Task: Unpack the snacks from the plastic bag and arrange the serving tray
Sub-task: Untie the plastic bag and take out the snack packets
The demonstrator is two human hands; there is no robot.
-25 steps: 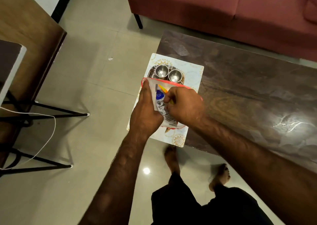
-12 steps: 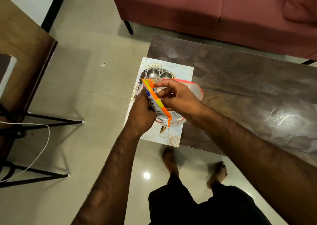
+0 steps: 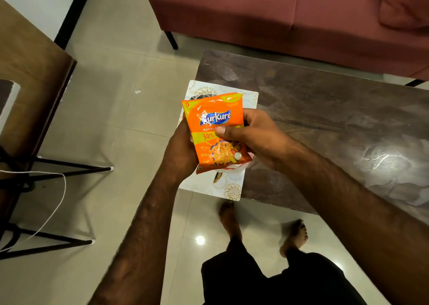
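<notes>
One snack packet point(image 3: 217, 132), orange with a yellow-green band and blue lettering, printed face up toward the camera, held upright above the near left corner of the table.

Right hand point(image 3: 255, 135): closed on the packet's right edge, thumb laid across the front at mid-height, fingers wrapped behind; the packet sits to the left of the palm and stands well above the thumb.

Left hand point(image 3: 182, 151): behind and below the packet's left edge, back of the hand toward the camera. Its fingers are hidden by the packet, so whether they grip anything cannot be told.

Plastic bag point(image 3: 241, 167): thin, whitish with a red rim, only a crumpled bit visible under the packet's lower right corner, just beside the right hand.

Tray point(image 3: 232, 188): pale, with gold floral ornaments at its corners, lying on the table's left end beneath both hands, mostly covered by them; its contents are hidden.

Table point(image 3: 325, 118): dark wood, low, glossy.

Sofa point(image 3: 278, 14): maroon, beyond the table.

Floor point(image 3: 116, 130): pale tiles; the person's two bare feet stand near the table's edge.
</notes>
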